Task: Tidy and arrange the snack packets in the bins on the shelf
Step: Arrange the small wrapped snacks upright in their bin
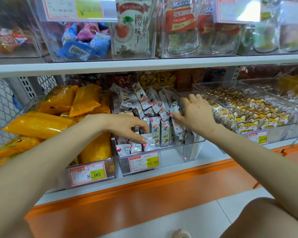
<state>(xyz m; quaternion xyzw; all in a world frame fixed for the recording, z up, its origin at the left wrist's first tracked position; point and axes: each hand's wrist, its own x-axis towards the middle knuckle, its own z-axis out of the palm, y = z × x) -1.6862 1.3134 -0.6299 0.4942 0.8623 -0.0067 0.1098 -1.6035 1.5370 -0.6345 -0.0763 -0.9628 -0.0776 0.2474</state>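
In the middle bin [191, 148], the left hand [127, 126] bends its fingers down onto the front packets [124, 149], grip unclear, while the right hand [194, 114] pinches one packet [174, 108] by the bin's right side.

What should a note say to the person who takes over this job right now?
Left hand: fingers bent down onto the small packets at the front left of the middle bin; I cannot tell whether it pinches one.
Right hand: grips upright packets at the bin's right side.
Done: a row stands upright near the front right.
Left to do: the heap at the back is loose and tilted, and the small packets at the front left lie unevenly. Stand them up like the row.
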